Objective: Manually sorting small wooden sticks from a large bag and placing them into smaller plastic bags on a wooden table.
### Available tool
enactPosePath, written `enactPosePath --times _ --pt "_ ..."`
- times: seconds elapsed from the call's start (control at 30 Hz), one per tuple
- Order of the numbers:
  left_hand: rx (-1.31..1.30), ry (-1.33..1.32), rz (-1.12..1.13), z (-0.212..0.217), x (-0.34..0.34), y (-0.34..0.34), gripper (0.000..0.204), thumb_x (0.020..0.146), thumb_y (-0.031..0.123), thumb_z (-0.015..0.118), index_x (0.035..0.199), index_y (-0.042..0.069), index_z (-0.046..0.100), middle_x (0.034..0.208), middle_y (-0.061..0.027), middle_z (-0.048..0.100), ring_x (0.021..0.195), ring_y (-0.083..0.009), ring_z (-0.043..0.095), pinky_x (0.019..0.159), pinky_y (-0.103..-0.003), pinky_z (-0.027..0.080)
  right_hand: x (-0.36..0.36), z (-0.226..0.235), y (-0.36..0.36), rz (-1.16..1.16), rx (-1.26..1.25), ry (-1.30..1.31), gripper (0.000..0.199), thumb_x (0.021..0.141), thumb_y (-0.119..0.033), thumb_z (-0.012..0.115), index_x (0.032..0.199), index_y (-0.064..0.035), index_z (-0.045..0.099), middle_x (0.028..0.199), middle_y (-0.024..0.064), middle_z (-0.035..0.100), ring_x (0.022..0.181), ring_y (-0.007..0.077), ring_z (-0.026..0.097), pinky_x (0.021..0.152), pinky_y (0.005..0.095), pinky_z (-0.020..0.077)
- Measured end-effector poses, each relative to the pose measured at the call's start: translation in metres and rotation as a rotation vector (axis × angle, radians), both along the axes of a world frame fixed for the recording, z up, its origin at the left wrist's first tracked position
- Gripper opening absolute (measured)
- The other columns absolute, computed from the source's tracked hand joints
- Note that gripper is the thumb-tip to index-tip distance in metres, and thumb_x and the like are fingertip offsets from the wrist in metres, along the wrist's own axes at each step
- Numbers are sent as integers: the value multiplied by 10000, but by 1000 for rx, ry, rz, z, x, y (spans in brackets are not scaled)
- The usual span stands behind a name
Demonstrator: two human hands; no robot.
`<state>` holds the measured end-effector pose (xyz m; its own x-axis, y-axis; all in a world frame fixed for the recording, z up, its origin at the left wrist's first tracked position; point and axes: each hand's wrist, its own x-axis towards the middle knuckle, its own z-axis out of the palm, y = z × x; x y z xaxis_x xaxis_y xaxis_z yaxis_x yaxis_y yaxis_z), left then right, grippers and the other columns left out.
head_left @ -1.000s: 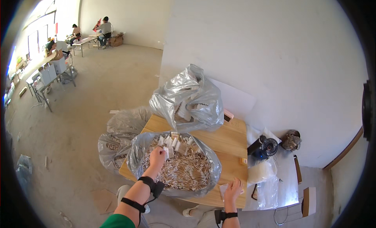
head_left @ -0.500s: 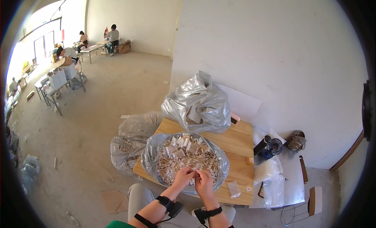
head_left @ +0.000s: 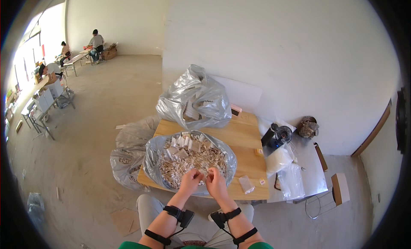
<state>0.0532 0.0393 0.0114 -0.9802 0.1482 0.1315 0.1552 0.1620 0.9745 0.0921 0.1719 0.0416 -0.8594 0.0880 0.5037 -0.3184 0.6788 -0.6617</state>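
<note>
A grey plastic bag (head_left: 150, 168) lies spread wide on the wooden table, full of loose cotton swabs (head_left: 175, 164). Several small clear packs of swabs (head_left: 194, 146) rest on the heap toward its far side. My left hand (head_left: 191, 181) is over the near part of the heap, fingers curled and pinched together. Beside it, a small gap apart, my right hand (head_left: 215, 183) is also closed, its thumb and fingertips drawn in. Anything between the fingers of either hand is too small or hidden to make out.
Behind stands a big silvery bag (head_left: 195, 99) of white packs. Further bags (head_left: 128, 161) sit left of the wooden table (head_left: 244, 142). A flat clear pouch (head_left: 246, 184) lies at right. A side table carries a small fan (head_left: 283, 134) and plastic bags (head_left: 292, 180). People work far left.
My hands, which were touching at the fingertips, have come slightly apart. The whole view has shifted, so the table sits further left and higher.
</note>
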Motion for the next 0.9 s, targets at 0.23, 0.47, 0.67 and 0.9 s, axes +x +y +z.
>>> enactPosePath --times 0.23,0.47,0.67,0.9 --pt "16 20 4 7 11 4 144 793 127 674 748 17 593 622 -67 581 565 -141 526 522 -295 414 7 6 -7 90 80 48 318 761 7 594 1058 -31 487 812 159 622 742 340 620 630 393 494" --pt "-50 60 -49 10 17 2 151 777 119 677 731 11 583 629 -91 578 575 -177 540 542 -315 426 17 11 -7 46 -35 -34 269 755 16 591 1006 -38 512 756 153 615 720 345 620 622 399 494" --pt "-137 97 -11 7 17 2 160 787 128 674 741 5 583 648 -131 591 593 -240 571 548 -335 434 15 5 2 -31 -65 -31 265 742 19 603 987 -42 522 710 145 602 684 336 618 605 393 485" --pt "-304 373 0 16 23 6 202 793 137 625 708 -3 507 675 -175 568 636 -378 558 568 -433 436 17 -1 -3 -19 -66 70 216 787 -17 576 997 -27 528 779 185 596 750 348 613 645 419 478"
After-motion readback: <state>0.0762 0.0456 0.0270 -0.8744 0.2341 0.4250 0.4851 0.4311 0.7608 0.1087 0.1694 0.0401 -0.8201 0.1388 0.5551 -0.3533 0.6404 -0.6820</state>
